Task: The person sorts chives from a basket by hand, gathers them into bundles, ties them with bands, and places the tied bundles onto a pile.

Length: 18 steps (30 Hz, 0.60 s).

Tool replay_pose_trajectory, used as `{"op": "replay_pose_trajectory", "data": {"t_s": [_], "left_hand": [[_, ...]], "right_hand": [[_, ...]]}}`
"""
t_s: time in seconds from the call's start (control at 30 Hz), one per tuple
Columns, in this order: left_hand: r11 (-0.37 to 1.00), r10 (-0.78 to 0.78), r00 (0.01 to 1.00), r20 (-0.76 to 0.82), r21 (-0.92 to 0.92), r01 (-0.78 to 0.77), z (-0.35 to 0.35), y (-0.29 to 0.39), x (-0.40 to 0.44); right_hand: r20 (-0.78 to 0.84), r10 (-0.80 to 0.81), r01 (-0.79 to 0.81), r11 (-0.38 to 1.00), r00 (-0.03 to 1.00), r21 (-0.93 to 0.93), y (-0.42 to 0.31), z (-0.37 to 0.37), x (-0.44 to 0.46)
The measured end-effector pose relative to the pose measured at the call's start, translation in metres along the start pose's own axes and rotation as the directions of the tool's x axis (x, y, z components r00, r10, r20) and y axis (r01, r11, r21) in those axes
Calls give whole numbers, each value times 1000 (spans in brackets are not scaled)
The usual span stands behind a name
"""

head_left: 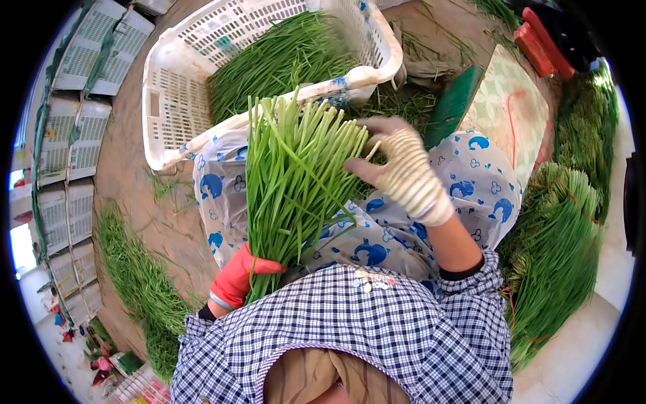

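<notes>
In a red glove, my left hand (243,275) is wrapped round the lower part of a bunch of long green stalks (289,175). The bunch stands upright over my lap, its pale cut ends at the top. My right hand (402,168), in a striped cream glove, is at the right side of those ends, thumb and fingers apart beside a single stalk. Behind the bunch, a white plastic basket (176,111) holds more green stalks (282,64). A clear plastic cover with blue prints (370,252) lies over my legs.
Large tied bundles of green stalks (558,249) lie at the right, near a pale patterned board (508,108) and a red object (538,47). Loose greens (145,289) lie on the brown floor (134,182) at the left. White crates (67,141) line the left edge.
</notes>
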State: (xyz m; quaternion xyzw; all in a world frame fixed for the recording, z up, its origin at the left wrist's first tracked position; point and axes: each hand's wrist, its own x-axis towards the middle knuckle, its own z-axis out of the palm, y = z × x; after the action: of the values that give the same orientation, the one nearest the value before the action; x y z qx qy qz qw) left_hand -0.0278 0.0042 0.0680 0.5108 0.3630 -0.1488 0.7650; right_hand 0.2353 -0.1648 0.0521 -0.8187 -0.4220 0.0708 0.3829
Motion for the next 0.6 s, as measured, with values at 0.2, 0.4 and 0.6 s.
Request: {"op": "replay_pose_trajectory", "data": {"t_s": [0.2,0.4,0.6], "left_hand": [[999,-18,1000,1,-47,18,-17,-19,0],[993,-40,996,84,-112,50,-25,-27,6],[973,53,990,133,-231,-21,-14,-26,10]], "right_hand": [[-27,488,-194,396,873,897,45,14,-8],[86,342,-266,523,936,810,42,8,6],[367,276,-433,234,888,871,4,42,9]]}}
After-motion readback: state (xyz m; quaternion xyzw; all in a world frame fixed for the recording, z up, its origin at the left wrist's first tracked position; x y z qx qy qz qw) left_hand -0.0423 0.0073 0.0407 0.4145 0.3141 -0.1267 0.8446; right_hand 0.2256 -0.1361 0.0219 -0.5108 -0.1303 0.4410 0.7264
